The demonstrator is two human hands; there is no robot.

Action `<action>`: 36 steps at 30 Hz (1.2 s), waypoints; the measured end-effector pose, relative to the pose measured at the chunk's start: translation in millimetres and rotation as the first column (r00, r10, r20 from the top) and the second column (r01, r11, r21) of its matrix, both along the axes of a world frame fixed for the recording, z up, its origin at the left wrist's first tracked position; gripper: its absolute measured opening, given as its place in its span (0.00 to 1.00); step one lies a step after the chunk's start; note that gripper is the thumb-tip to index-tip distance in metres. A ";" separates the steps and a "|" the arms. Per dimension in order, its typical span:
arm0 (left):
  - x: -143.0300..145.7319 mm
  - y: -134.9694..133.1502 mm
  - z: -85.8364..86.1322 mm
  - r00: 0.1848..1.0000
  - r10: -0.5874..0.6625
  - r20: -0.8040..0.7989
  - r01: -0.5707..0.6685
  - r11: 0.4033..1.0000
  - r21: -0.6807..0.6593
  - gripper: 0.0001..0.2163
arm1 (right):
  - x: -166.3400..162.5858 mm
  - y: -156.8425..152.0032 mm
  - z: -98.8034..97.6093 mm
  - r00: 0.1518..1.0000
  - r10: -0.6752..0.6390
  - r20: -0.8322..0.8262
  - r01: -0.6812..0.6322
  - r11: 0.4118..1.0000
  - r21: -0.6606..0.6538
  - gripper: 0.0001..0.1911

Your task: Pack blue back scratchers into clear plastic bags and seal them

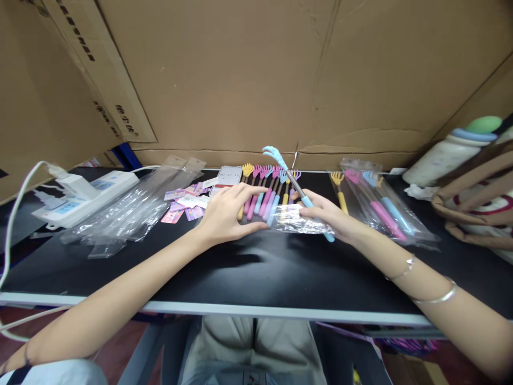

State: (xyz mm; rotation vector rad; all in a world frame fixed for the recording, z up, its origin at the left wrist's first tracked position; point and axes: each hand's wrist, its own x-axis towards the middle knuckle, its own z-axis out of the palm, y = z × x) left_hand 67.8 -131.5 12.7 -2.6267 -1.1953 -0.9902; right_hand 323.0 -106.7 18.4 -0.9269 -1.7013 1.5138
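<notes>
Pale trousers (260, 350) are seen below the black table (240, 283). A blue back scratcher (295, 186) is gripped by its handle between the thumb and fingers of the right hand (326, 211). Its long, thin stick is slanted: the claw is pointed up, left and away, the handle end down and right. Its rod is shiny and silver. Crinkly clear plastic (288, 223) is bunched behind it. The left hand (224, 211) is held open; whether the plastic is touched by its thumb cannot be told.

Both forearms (160, 272) angled inward, left grip (227, 211) spread palm-down, thumb apart, right grip (337, 216) curled, fingers bent.
</notes>
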 end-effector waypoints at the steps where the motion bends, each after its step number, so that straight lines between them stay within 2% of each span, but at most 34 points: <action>1: 0.4 0.1 -0.8 1.000 -0.009 -0.022 0.009 1.000 -0.021 0.28 | -0.1 -0.3 -1.4 1.000 0.003 0.024 -0.003 1.000 0.015 0.17; 9: 6.1 -3.1 -7.9 0.982 -0.084 -0.169 0.070 0.994 -0.089 0.25 | -2.7 -1.6 -7.1 0.980 0.108 0.166 -0.118 0.992 0.053 0.20; 13: 6.6 -4.0 -7.3 0.983 -0.092 -0.156 0.075 0.991 -0.113 0.25 | -0.9 2.4 -6.8 0.979 0.056 0.196 -0.078 0.991 0.109 0.20; 17: 4.7 -3.0 -5.9 0.987 -0.071 -0.141 0.054 0.991 -0.123 0.20 | 1.3 4.2 -4.7 0.976 -0.030 0.216 0.017 0.998 0.063 0.18; 20: 1.7 -0.5 -4.9 0.986 -0.033 -0.163 0.016 0.995 -0.100 0.19 | 2.6 4.7 -1.5 0.982 -0.077 0.170 0.073 0.997 0.034 0.18; 30: -6.4 6.6 -5.8 0.959 0.097 -0.266 -0.117 0.991 -0.062 0.20 | 7.7 11.8 3.5 0.962 -0.245 0.122 0.232 0.966 0.117 0.18; 36: -5.7 8.2 -9.9 0.954 0.105 -0.282 -0.125 0.991 -0.054 0.20 | 3.2 8.9 -3.3 0.966 -0.226 0.125 0.219 0.973 0.069 0.20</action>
